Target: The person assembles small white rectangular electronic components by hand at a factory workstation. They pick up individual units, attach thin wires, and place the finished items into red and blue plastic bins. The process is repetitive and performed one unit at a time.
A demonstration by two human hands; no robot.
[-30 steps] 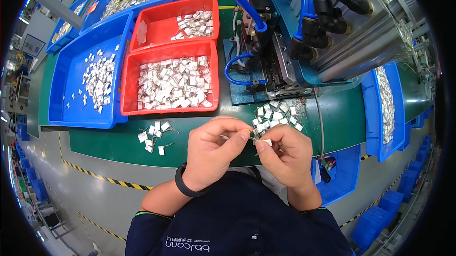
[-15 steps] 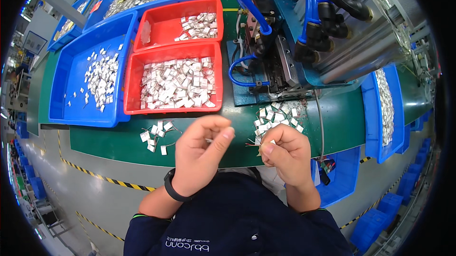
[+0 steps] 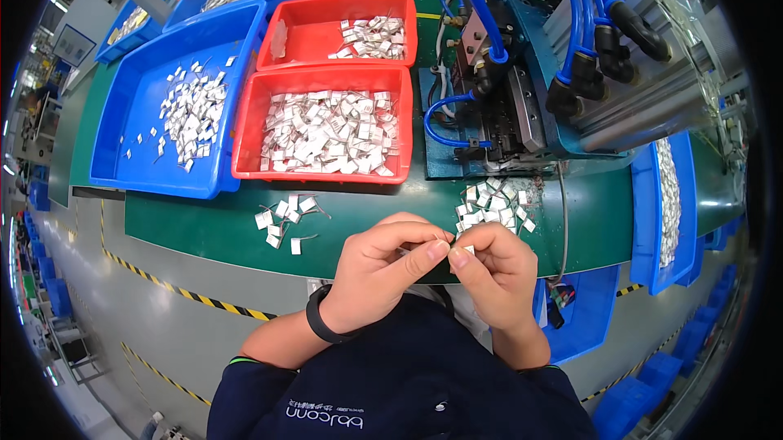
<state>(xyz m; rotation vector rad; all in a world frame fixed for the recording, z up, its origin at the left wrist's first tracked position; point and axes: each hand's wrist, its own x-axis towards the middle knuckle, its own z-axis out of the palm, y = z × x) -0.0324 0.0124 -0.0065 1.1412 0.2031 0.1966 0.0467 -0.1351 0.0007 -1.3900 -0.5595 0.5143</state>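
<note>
- The right hand (image 3: 499, 277) pinched a small white piece (image 3: 470, 250) between thumb and forefinger, so that it lay right at the fingertips, mostly covered by them
- The left hand (image 3: 383, 269) had its thumb and forefinger pressed together on thin wires (image 3: 451, 237) at the white piece, just left of the right thumb; the wires were mostly hidden by the fingers
- Both hands met in front of the person's dark shirt (image 3: 391, 375), at the near edge of the green table (image 3: 204, 232), with the fingertips of one touching or nearly touching those of the other
- A black wristband (image 3: 320, 318) circled the left wrist
- Just beyond the right hand lay a heap of loose white pieces (image 3: 493, 207), near the foot of the machine (image 3: 530, 106) with its blue tubes (image 3: 481, 8)
- Farther left, apart from the left hand, lay a smaller group of wired pieces (image 3: 285, 220), in front of the nearer red tray (image 3: 322, 176), itself full of such pieces
</note>
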